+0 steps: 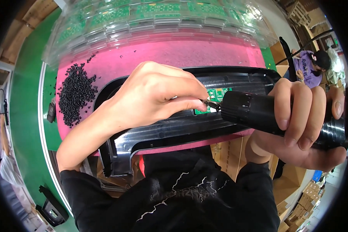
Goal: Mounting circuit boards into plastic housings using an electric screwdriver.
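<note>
Driver (255,111), black and cylindrical, held aslant above the worktop's (174,50) near right part. Probably solid but light enough for one hand; stiff casing, smooth, may twist in a damp palm. Best hold: the thick barrel, back from the nose. Right hand (299,116) is clamped around it there, fingers curled over the casing.

Dark piece (213,104) at the driver's nose, likely a screw: hard, almost weightless, easily dropped; best nipped at the sides. Left hand (156,92) has thumb and fingertips together on it. Exact shape partly hidden.

Beneath: circuit board (224,92), inside the shell (164,129). Board likely thin, stiff, fragile; hold by edges. Shell reads as light, slightly springy plastic, slick; grip the rim. Its near left leg juts past the worktop's near edge.

Looks: driver matt on the collar, pale markings, glossier toward the rear. Board green, pale components. Shell glossy black, raised rim, rounded far corners. Loose heap of small black pieces (76,92) by the worktop's left edge.
</note>
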Action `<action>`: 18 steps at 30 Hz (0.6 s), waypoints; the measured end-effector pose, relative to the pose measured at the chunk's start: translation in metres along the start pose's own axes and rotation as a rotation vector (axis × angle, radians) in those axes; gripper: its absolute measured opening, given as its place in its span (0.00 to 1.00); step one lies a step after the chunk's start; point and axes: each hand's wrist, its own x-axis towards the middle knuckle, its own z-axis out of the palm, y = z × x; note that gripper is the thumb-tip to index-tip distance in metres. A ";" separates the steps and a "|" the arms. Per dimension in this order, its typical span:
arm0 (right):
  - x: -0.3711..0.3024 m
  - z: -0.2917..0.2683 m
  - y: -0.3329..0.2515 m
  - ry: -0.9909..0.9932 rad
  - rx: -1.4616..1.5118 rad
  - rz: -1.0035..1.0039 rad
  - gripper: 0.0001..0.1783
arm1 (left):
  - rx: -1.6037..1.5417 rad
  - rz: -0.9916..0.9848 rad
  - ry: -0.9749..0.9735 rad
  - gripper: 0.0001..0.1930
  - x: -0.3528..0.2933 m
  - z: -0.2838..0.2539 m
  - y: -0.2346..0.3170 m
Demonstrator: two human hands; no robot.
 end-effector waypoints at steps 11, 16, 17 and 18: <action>-0.002 0.002 -0.001 -0.007 -0.041 -0.071 0.24 | 0.060 0.102 0.031 0.08 -0.001 0.000 0.001; -0.003 0.003 -0.003 -0.022 -0.042 -0.071 0.24 | 0.063 0.086 0.025 0.09 -0.001 0.002 0.002; -0.003 0.004 -0.003 -0.008 -0.045 -0.091 0.24 | 0.122 0.096 0.004 0.09 -0.001 0.003 0.002; -0.004 0.005 -0.002 0.005 -0.047 -0.111 0.24 | 0.181 0.106 -0.018 0.09 -0.001 0.003 0.003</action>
